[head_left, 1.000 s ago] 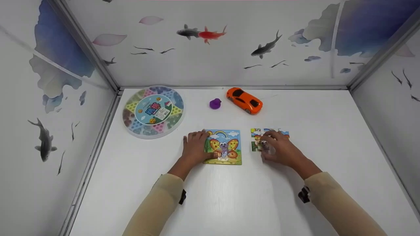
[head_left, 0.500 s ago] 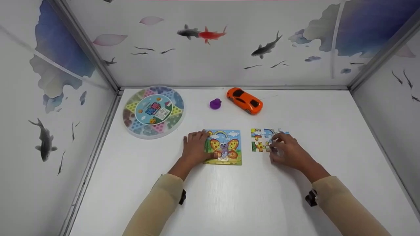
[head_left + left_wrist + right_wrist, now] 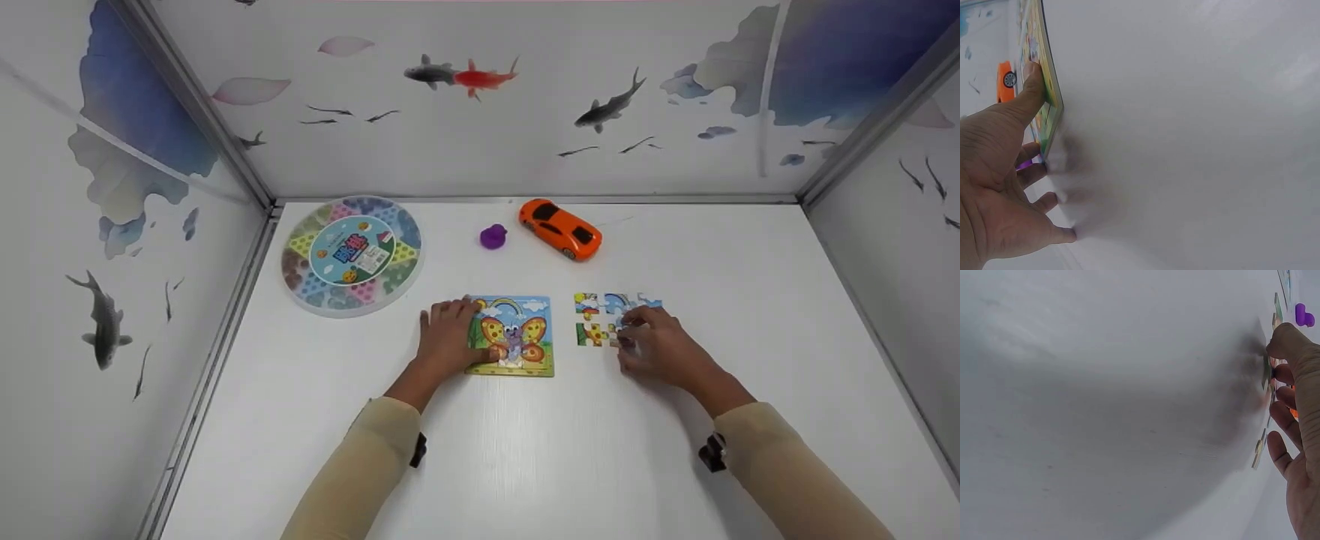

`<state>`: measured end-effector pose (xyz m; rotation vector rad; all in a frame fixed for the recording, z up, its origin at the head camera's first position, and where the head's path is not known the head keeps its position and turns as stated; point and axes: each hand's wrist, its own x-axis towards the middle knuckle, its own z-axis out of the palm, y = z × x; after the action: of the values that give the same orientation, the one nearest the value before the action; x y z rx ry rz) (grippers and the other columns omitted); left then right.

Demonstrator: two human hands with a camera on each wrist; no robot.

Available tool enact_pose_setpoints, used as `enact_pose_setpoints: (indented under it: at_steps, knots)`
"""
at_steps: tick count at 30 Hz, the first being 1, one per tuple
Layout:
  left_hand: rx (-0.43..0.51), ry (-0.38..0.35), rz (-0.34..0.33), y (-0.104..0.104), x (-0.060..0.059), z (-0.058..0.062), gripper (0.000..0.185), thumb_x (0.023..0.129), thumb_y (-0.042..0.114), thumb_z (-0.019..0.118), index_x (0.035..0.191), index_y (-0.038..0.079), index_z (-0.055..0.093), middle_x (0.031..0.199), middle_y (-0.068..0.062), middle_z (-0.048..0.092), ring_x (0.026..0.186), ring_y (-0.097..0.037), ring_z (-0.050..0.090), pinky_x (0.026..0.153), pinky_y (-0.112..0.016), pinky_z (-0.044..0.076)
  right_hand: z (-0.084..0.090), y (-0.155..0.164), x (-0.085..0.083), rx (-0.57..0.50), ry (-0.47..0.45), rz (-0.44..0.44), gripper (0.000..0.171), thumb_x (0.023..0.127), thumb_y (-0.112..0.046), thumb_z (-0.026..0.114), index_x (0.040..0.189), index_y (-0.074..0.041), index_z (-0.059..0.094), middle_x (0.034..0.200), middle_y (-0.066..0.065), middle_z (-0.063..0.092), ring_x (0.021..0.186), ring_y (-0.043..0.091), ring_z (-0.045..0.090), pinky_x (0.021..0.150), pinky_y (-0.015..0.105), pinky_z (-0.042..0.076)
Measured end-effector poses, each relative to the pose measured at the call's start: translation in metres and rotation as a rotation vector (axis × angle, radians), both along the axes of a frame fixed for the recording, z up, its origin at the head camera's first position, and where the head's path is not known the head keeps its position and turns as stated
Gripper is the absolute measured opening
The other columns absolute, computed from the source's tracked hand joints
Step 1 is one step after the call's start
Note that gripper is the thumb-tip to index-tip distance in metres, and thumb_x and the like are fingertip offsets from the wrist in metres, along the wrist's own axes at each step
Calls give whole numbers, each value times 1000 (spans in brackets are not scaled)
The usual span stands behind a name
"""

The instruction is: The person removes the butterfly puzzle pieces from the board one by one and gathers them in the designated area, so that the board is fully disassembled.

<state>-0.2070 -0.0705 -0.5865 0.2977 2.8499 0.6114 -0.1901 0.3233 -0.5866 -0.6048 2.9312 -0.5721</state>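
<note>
While the left hand point(image 3: 444, 337) lies flat on the puzzle board point(image 3: 514, 335), the right hand's point(image 3: 654, 345) fingers pinch one loose piece point(image 3: 619, 335) (others lie touching it on the bench point(image 3: 525, 450)). A sideways drag may scatter those neighbours.

L hand point(image 3: 448, 335) flat, fingers spread, thumb out; R hand point(image 3: 651, 346) fingers curled, pinching; both forearms extended.
</note>
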Motion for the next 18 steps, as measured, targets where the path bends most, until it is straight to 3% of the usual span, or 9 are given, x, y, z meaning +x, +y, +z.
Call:
enact_pose_setpoints:
  at_steps: [11,18]
  knots:
    - [15,3,-10,-1,1,-1,98,90,58,88,167,14,46,177,-13,41,160,-42,35,134,-73,21,-1,1,-2,11,-52,-19,29,100,-24,80,125,-10,84,143,15,65,135,39,60,117,64,50]
    - [13,5,-3,-1,1,0,99,90,59,88,168,15,46,177,-12,41,159,-42,36,134,-74,21,-2,2,-2,13,-15,-7,29,98,-26,81,124,-13,84,143,12,66,137,37,56,118,66,46]
